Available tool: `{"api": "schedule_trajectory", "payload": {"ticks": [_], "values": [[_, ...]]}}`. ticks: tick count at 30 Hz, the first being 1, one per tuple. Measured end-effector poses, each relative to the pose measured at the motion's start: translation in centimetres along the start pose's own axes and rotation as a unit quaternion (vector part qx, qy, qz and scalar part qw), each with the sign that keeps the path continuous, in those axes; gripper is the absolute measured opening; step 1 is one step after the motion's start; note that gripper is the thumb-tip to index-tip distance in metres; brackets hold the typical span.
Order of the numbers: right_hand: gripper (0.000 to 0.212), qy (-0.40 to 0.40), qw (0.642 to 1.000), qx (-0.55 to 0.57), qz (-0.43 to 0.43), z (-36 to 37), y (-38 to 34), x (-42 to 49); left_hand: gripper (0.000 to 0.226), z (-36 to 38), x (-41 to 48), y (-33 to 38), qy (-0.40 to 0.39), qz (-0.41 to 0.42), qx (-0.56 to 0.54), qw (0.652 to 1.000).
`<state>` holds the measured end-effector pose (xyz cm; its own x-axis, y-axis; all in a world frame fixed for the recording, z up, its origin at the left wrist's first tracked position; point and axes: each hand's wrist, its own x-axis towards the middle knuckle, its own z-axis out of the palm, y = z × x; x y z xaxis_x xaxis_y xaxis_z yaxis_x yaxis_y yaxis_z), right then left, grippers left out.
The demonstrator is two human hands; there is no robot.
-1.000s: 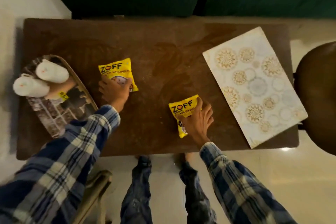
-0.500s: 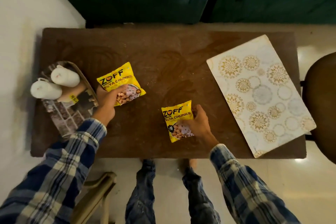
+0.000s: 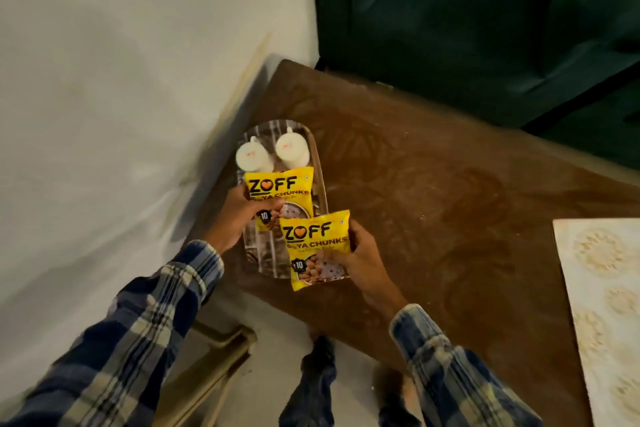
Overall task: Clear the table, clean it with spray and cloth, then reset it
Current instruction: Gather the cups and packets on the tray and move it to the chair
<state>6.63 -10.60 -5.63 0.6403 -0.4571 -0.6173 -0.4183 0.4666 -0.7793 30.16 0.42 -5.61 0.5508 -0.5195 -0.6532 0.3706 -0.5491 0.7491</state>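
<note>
Two yellow snack packets hang over the oval patterned tray point(image 3: 320, 163) at the left end of the brown table point(image 3: 433, 211). My left hand point(image 3: 239, 215) grips the far packet point(image 3: 278, 189) by its left edge. My right hand point(image 3: 360, 256) grips the near packet point(image 3: 313, 246) by its right side, and this packet overlaps the lower corner of the far one. Two white bottles point(image 3: 270, 154) lie on the tray's far end.
A cream placemat point(image 3: 602, 305) with gold round patterns lies at the table's right end. A dark green sofa point(image 3: 485, 17) stands behind the table. A white wall runs along the left. A wooden chair frame point(image 3: 214, 367) and my legs are below the table's near edge.
Both hands lifted their packets off the table and carried them left, over the tray. The camera swung left, so the table now sits tilted in view.
</note>
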Motion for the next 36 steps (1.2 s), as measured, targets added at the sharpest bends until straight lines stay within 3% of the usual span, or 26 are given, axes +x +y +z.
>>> {"api": "schedule_trajectory", "payload": {"ticks": [3,11,20,22,24,26,29,32,36], "values": [[0.052,-0.005,0.999,-0.033,-0.004,3.2,0.5,3.3,0.061,-1.6,2.6,-1.0,-0.018,-0.021,-0.003,1.0],[0.05,0.006,0.995,-0.102,0.009,5.4,2.0,6.9,0.047,-1.4,4.9,-2.3,-0.018,-0.068,-0.065,0.995],[0.048,-0.009,0.978,-0.21,0.013,5.8,0.5,7.3,0.041,-0.8,4.4,-1.9,0.029,-0.047,-0.035,0.998],[0.041,0.018,0.982,-0.19,0.012,5.2,0.2,7.1,0.04,-0.7,3.9,-1.8,0.037,-0.026,-0.037,0.998],[0.042,0.104,0.977,-0.186,-0.019,4.4,-0.3,7.1,0.037,-1.0,3.1,-2.2,0.079,0.011,-0.046,0.996],[0.048,0.18,0.956,-0.225,-0.05,3.7,-0.8,7.6,0.035,-1.6,2.3,-3.0,0.179,0.037,0.0,0.983],[0.026,0.168,0.93,-0.326,-0.029,3.1,-1.9,9.7,0.034,-2.9,2.1,-4.7,0.272,0.046,0.16,0.948],[0.032,0.118,0.91,-0.398,-0.008,3.5,-2.5,11.6,0.027,-3.0,2.8,-4.6,0.242,0.02,0.295,0.924],[0.027,0.116,0.907,-0.406,-0.018,4.7,-2.4,12.2,0.019,-2.3,3.4,-4.3,0.221,-0.02,0.261,0.939]]}}
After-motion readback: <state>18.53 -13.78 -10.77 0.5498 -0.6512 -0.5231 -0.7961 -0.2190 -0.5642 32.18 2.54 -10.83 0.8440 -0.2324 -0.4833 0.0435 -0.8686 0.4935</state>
